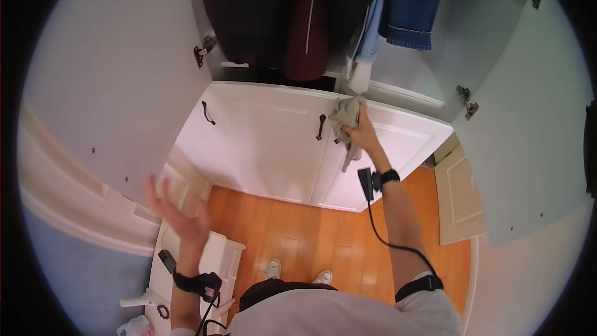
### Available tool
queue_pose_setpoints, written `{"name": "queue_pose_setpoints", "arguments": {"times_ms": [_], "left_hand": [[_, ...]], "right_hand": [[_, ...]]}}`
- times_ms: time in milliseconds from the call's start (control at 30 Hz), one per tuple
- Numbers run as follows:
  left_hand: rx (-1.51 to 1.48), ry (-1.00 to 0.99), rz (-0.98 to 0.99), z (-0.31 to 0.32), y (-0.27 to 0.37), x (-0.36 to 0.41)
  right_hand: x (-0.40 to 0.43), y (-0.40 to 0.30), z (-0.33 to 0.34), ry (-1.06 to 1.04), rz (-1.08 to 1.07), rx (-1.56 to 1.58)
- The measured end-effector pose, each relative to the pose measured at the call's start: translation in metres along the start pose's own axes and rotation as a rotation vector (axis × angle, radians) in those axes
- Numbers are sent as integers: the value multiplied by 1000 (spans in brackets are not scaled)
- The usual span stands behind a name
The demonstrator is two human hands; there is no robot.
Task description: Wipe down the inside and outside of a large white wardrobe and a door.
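Observation:
My right hand grips a crumpled grey-beige cloth at the front upper edge of the white lower cabinet door. The cloth hangs partly down over the door, beneath light blue frayed denim. My left hand is raised at the left with its fingers spread, holding nothing, and is slightly blurred. Above, a dark red garment with a white stripe, black garments and dark blue jeans hang inside the wardrobe. Both wrists wear black straps with small cabled devices.
Open wardrobe doors stand at left and right. Black handles stick out from the lower cabinet. At lower left, a white side table holds a bead bracelet and a white object. Wooden floor lies below.

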State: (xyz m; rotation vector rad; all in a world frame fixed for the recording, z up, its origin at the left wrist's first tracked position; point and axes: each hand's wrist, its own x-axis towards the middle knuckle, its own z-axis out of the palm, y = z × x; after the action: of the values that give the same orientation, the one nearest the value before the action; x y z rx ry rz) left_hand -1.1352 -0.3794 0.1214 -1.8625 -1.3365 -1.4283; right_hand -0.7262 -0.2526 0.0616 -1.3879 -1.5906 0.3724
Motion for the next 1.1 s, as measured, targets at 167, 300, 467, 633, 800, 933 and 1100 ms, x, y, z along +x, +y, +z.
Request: {"name": "queue_pose_setpoints", "arguments": {"times_ms": [167, 300, 467, 633, 800, 933, 1100], "left_hand": [[-63, -76, 62, 43, 27, 5], [-452, -293, -118, 90, 53, -9], [-756, -730, 23, 150, 119, -75], [-763, -972, 149, 199, 164, -95], [-455, -574, 264, 275, 172, -4], [-203, -520, 334, 314, 138, 51], [-230, -558, 380, 336, 143, 53]], "right_hand": [[-125, 7, -10, -49, 305, 412], [-261, 24, -29, 191, 573, 607], [-381, 7, -71, 416, 765, 957], [-396, 5, -89, 674, 738, 1175], [-309, 11, -118, 735, 500, 1076], [-180, 18, -142, 670, 208, 460], [-70, 63, -165, 663, 48, -537]]}}
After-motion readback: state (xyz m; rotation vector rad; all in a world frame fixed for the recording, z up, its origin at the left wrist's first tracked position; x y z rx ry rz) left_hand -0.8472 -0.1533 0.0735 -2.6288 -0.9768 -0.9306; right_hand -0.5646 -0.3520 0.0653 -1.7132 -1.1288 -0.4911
